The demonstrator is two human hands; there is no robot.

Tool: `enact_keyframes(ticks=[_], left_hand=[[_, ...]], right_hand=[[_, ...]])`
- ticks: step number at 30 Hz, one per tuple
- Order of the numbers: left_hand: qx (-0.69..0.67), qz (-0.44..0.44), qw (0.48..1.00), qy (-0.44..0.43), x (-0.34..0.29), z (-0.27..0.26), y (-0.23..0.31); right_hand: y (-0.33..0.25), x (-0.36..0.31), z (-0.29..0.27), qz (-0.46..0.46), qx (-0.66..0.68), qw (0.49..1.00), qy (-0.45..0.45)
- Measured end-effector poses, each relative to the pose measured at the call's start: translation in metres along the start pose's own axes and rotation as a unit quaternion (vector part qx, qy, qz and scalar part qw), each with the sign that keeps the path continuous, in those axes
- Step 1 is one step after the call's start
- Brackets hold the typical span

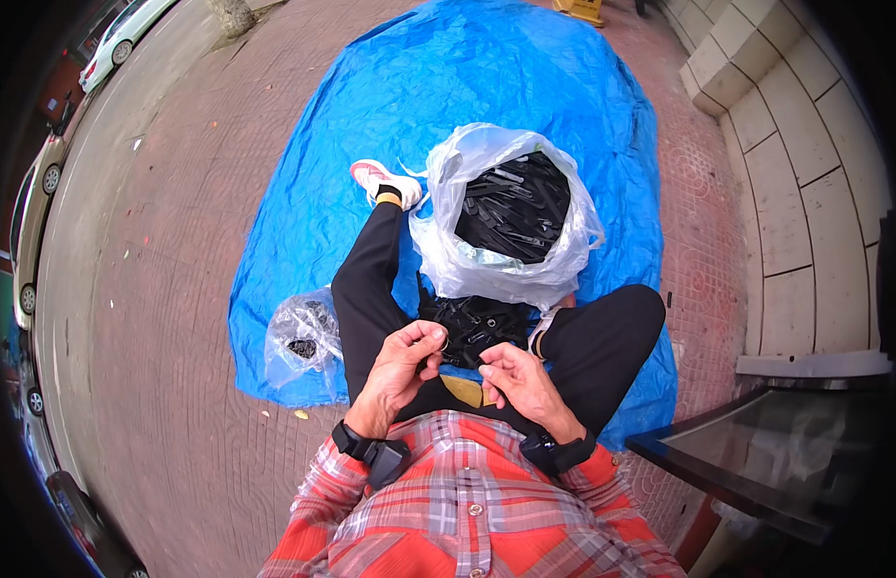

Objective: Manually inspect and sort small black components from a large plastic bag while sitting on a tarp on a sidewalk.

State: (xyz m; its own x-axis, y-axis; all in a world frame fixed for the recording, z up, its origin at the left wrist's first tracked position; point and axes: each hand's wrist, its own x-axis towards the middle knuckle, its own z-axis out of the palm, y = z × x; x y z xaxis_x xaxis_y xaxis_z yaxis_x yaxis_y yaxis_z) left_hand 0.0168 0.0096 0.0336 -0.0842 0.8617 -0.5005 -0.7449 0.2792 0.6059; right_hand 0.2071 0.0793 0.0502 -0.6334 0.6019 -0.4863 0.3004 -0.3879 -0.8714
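My left hand point(402, 364) is closed in a pinch, thumb against fingertips, on what looks like a small thin metal ring point(445, 345). Across from it my right hand point(527, 385) is also pinched, its fingertips a short gap away; whatever it may hold is too small to make out. Below and beyond both hands lies a loose pile of black plastic pieces point(479, 320) between my legs. Farther off stands a large white plastic bag point(446, 258), its mouth wide, full of long flat black pieces point(513, 207).
A small clear plastic bag point(311, 323) with dark little parts sits left of my leg. All this rests on a blue tarp point(303, 222) over brick paving. A tiled wall point(790, 212) and a dark-framed panel point(756, 438) stand to the right; parked cars point(38, 222) line the left.
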Motion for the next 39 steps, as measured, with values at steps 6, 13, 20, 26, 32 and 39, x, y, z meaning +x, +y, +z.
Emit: enact_keyframes(ticks=[6, 13, 20, 26, 32, 39], left_hand=[[0.021, -0.050, 0.998, 0.025, -0.002, 0.013, 0.000], [-0.022, -0.052, 0.998, 0.027, -0.005, 0.017, -0.002], [-0.072, -0.037, 0.996, -0.027, -0.009, 0.012, -0.003], [-0.061, -0.044, 0.995, -0.058, -0.010, 0.005, 0.002], [0.042, -0.026, 0.994, -0.102, -0.014, -0.001, 0.013], [0.078, 0.019, 0.995, -0.068, -0.021, 0.014, 0.009]], right_hand=[[-0.005, 0.006, 0.012, -0.010, 0.022, 0.999, -0.033], [-0.006, 0.004, 0.014, -0.005, 0.070, 0.997, -0.033], [-0.010, 0.008, 0.008, -0.002, 0.140, 0.988, -0.062], [-0.019, 0.004, 0.003, 0.010, 0.160, 0.981, -0.111], [-0.034, 0.006, -0.008, 0.046, 0.075, 0.979, -0.181], [-0.031, 0.013, 0.005, -0.026, 0.102, 0.986, -0.133]])
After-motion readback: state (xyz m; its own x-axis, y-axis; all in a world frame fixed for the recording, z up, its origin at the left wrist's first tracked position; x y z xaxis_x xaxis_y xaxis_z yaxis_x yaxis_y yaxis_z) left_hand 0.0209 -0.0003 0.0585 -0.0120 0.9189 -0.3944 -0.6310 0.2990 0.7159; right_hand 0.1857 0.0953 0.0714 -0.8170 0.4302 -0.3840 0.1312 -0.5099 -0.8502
